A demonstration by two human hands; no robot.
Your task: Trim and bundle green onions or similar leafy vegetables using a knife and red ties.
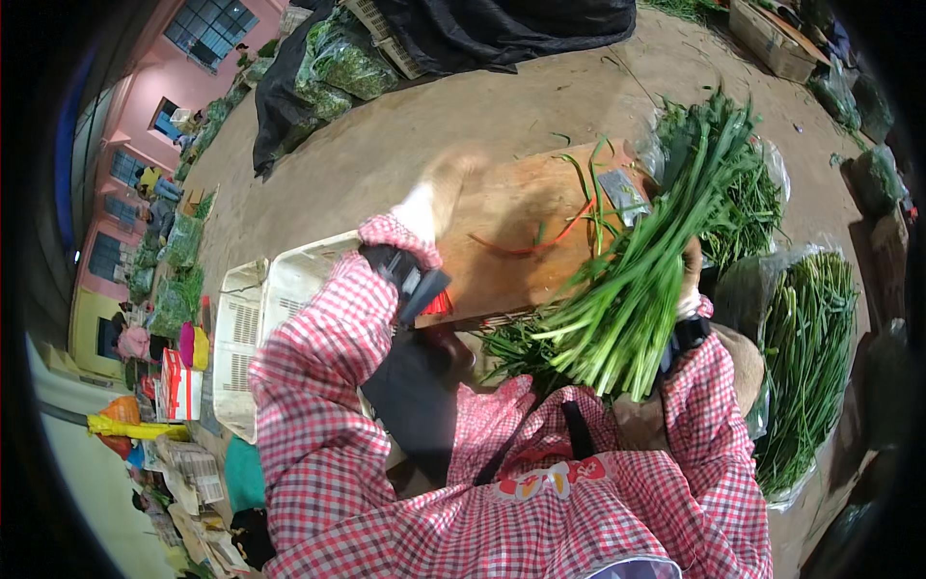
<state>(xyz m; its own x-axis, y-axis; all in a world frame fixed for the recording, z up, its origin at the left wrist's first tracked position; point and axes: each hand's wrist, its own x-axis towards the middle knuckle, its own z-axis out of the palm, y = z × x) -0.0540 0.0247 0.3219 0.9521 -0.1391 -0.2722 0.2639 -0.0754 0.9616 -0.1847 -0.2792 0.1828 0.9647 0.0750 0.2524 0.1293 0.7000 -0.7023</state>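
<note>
A thick bunch of long green leafy stalks, perhaps garlic chives (644, 268), is gripped by my right hand (692, 268), which the bunch partly hides. Its pale cut ends point down toward my checked apron, and its leaf tips spread toward the upper right. My left hand (457, 170) is blurred over the far left edge of a wooden board (499, 231); its fingers cannot be made out. On the board lie a red tie strip (539, 250), a few loose green leaves (595, 192) and a small grey packet (622, 192). Red strips (437, 302) hang near my left wrist.
White plastic crates (242, 347) stand at my left. To the right, a plastic bag of upright green stalks (810, 369) and loose greens (745, 210) crowd the board. Black sheeting (499, 32) and bagged vegetables (347, 65) lie ahead. Other people (155, 184) are far left.
</note>
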